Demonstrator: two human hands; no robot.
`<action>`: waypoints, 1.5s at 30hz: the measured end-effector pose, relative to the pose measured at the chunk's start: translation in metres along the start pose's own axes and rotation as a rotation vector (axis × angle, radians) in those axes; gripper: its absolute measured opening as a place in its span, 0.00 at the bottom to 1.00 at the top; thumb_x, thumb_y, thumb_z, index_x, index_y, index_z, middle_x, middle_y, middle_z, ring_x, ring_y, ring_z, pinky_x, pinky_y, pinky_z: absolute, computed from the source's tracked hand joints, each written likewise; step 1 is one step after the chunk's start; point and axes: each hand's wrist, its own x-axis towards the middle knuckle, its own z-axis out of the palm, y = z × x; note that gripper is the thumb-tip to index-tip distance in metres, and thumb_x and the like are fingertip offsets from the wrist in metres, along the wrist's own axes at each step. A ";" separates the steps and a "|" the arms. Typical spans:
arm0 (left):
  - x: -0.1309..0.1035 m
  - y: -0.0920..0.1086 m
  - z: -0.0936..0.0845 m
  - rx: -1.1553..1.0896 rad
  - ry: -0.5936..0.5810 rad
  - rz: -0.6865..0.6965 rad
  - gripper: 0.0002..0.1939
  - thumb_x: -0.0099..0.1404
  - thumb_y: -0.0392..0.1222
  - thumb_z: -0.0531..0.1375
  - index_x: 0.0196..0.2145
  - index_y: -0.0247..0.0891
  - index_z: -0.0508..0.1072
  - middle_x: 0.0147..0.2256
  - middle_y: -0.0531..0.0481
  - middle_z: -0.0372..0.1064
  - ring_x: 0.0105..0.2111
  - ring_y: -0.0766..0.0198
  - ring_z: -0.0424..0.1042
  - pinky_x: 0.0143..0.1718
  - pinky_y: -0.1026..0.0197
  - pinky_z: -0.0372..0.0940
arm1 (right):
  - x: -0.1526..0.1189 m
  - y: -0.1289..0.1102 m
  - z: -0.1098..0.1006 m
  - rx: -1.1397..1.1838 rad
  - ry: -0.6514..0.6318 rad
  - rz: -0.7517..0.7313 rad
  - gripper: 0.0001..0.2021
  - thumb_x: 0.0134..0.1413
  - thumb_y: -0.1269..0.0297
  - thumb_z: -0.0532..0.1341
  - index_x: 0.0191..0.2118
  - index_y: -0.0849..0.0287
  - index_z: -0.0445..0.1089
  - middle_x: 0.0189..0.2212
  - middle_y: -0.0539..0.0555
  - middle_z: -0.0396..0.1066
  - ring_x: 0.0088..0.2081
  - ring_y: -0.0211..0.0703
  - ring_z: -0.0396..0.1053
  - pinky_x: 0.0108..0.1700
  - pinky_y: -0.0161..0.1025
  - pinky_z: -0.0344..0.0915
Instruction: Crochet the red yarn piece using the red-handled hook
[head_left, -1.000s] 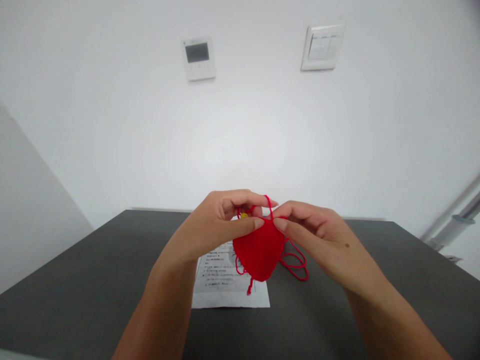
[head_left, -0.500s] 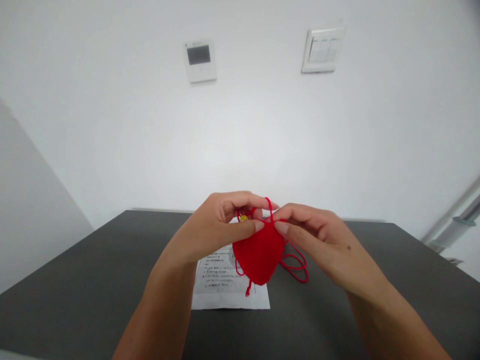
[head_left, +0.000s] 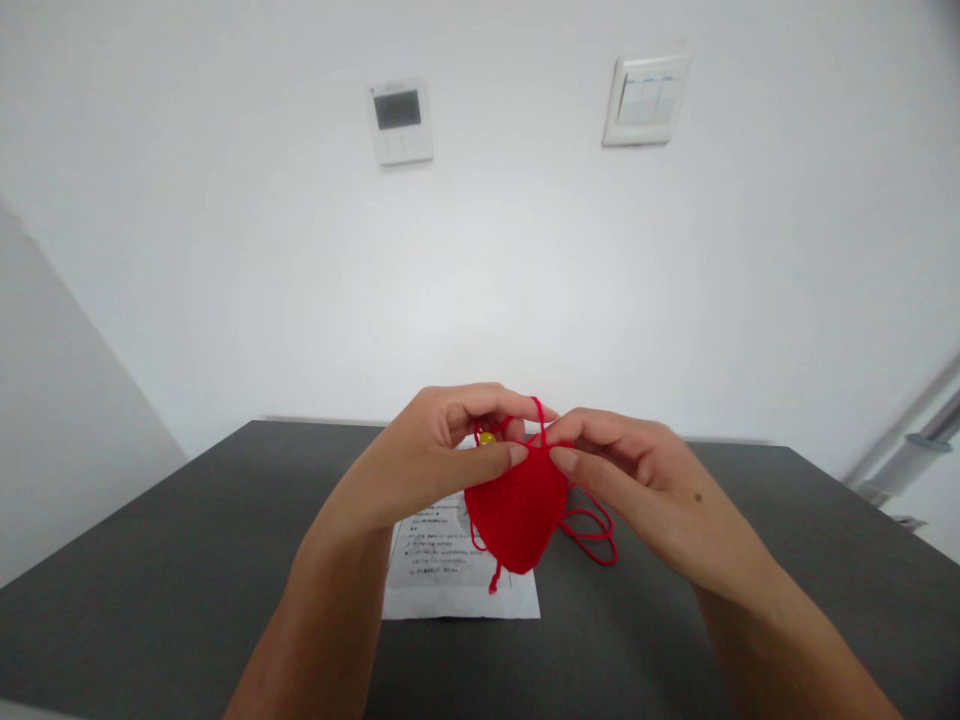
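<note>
A red crocheted piece (head_left: 517,510), rounded toward its lower end, hangs between my hands above the table. My left hand (head_left: 442,440) pinches its upper left edge under the thumb, and a strand of red yarn (head_left: 541,420) loops over the index fingertip. Thumb and fingers of my right hand (head_left: 630,460) grip the upper right edge; whether a hook is hidden there, I cannot tell. Behind my left thumb shows a small yellow round thing (head_left: 487,437). A short red tail (head_left: 494,578) dangles from the bottom, and loose red yarn (head_left: 600,540) curls on the table to the right.
Under the crochet piece lies a printed white sheet (head_left: 457,598) on the dark table (head_left: 622,640). Behind it rises a white wall (head_left: 495,250) with a thermostat-like panel (head_left: 401,122) and a switch plate (head_left: 647,100). A grey pole (head_left: 911,460) stands at the right.
Almost nothing differs. The lower end of the red piece has tipped down very slightly; both hands keep their hold in the same place.
</note>
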 end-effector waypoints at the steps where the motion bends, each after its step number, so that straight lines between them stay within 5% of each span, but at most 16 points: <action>1: 0.000 0.000 0.000 0.000 -0.003 0.001 0.12 0.57 0.38 0.63 0.41 0.37 0.78 0.34 0.48 0.72 0.34 0.64 0.69 0.36 0.62 0.65 | 0.000 0.000 0.000 -0.005 -0.001 -0.003 0.08 0.57 0.65 0.58 0.31 0.59 0.73 0.26 0.51 0.72 0.27 0.37 0.65 0.30 0.33 0.62; 23: 0.002 -0.002 0.001 -0.129 0.005 -0.039 0.15 0.55 0.41 0.66 0.40 0.35 0.78 0.33 0.47 0.73 0.33 0.63 0.71 0.35 0.62 0.67 | 0.000 0.003 -0.001 0.035 0.046 0.028 0.09 0.55 0.60 0.60 0.29 0.59 0.70 0.23 0.49 0.69 0.24 0.35 0.63 0.25 0.32 0.60; 45: 0.001 -0.007 -0.004 -0.158 -0.032 -0.045 0.16 0.55 0.41 0.67 0.42 0.36 0.78 0.32 0.48 0.72 0.31 0.66 0.70 0.32 0.65 0.65 | -0.001 0.006 -0.006 0.159 -0.053 0.034 0.08 0.57 0.61 0.62 0.33 0.60 0.73 0.29 0.52 0.73 0.29 0.36 0.68 0.33 0.33 0.65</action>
